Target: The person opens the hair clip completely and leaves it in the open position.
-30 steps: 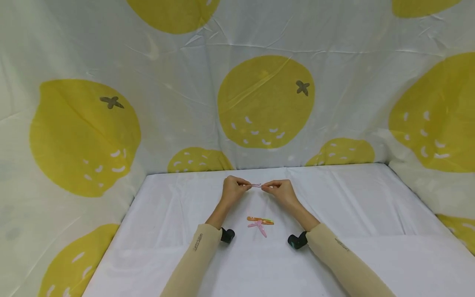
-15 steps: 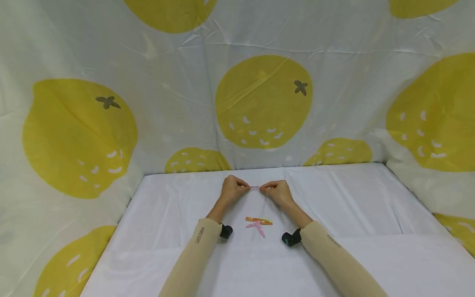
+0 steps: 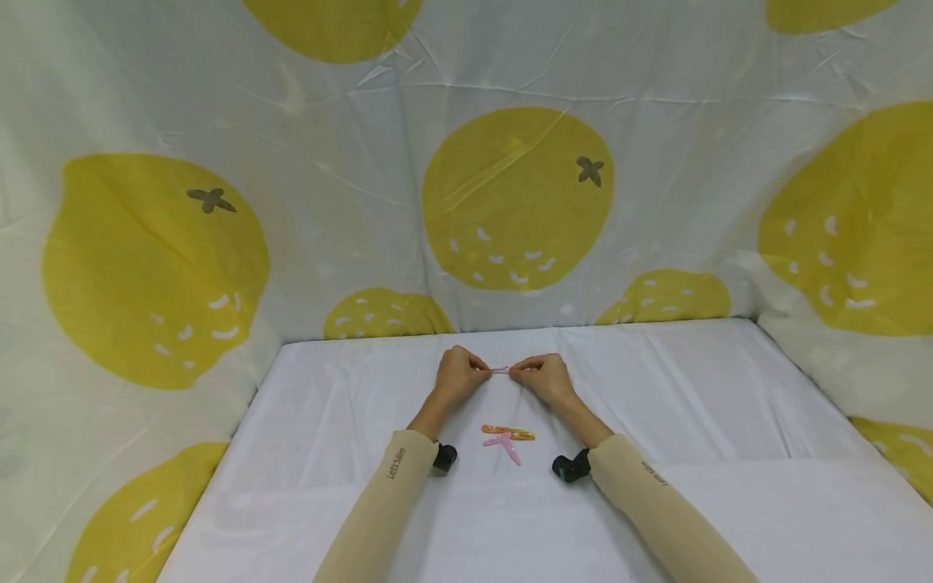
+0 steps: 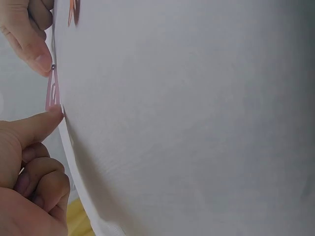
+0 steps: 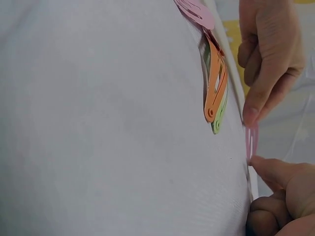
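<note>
We see little change over the last second: in the head view the two hands sit a touch lower, nearer the small pile, and the grip looks the same, so we judge that the work is at the same step, with one clip being handled between the fingertips. The left hand [image 3: 459,374] and the right hand [image 3: 547,378] are apart, each pinching an opposite end of a pink hair clip [image 4: 56,88], whose middle shows in the gap between them. Whether it is snapped or sprung we cannot tell. Nearer us on the white cloth [image 3: 656,405] lie an orange clip [image 5: 212,93], a green clip [image 5: 217,127] partly under it, and a pink piece [image 5: 199,12] beside them, all untouched and well clear of the fingers
</note>
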The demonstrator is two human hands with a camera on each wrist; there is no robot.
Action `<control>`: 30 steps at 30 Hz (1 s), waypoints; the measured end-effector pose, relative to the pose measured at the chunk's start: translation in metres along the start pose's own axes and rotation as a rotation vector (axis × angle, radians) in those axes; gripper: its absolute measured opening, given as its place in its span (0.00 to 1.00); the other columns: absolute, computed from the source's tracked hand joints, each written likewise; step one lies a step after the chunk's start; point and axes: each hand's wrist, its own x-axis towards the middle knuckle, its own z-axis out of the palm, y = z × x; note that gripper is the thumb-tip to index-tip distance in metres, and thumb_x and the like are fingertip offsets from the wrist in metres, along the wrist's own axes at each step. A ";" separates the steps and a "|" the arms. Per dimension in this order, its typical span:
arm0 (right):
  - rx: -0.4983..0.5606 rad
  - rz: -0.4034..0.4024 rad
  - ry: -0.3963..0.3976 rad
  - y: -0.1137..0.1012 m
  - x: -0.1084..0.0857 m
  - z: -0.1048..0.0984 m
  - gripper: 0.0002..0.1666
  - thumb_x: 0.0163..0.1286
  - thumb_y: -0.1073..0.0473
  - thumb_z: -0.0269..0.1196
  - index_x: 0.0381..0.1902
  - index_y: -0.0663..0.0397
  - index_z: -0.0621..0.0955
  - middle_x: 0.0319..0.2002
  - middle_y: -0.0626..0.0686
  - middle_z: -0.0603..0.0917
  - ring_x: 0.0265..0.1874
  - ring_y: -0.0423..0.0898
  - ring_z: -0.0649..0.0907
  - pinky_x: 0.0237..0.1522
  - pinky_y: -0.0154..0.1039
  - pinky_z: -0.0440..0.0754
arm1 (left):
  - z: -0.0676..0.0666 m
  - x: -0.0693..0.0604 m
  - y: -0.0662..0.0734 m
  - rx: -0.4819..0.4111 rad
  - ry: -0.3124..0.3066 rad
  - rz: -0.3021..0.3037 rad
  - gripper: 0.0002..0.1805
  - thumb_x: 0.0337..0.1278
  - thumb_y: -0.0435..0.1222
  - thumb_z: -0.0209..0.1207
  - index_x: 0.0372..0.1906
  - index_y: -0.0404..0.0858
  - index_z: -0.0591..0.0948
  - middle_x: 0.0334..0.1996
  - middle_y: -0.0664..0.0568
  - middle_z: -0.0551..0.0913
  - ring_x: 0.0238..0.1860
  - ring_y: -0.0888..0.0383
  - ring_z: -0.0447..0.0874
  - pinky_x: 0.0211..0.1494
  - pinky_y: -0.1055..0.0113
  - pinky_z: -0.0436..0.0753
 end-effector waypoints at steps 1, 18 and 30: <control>-0.002 0.000 0.000 0.000 0.000 0.000 0.06 0.63 0.60 0.75 0.33 0.59 0.93 0.23 0.51 0.87 0.22 0.40 0.66 0.24 0.32 0.60 | 0.000 0.000 0.000 0.004 0.000 -0.006 0.04 0.55 0.32 0.74 0.31 0.33 0.93 0.34 0.43 0.92 0.44 0.47 0.88 0.51 0.55 0.84; 0.021 0.050 -0.011 -0.002 0.001 -0.001 0.08 0.65 0.58 0.74 0.36 0.58 0.93 0.30 0.53 0.89 0.28 0.39 0.72 0.28 0.31 0.66 | -0.015 -0.008 0.000 -0.074 0.024 -0.002 0.03 0.54 0.29 0.74 0.31 0.32 0.93 0.34 0.43 0.92 0.41 0.51 0.87 0.46 0.60 0.84; 0.109 0.144 -0.129 -0.015 -0.011 -0.029 0.15 0.72 0.50 0.68 0.48 0.52 0.91 0.52 0.54 0.90 0.63 0.52 0.83 0.68 0.52 0.76 | -0.045 -0.022 0.016 -0.203 -0.054 0.014 0.05 0.54 0.32 0.75 0.33 0.33 0.93 0.31 0.45 0.90 0.27 0.61 0.70 0.28 0.72 0.69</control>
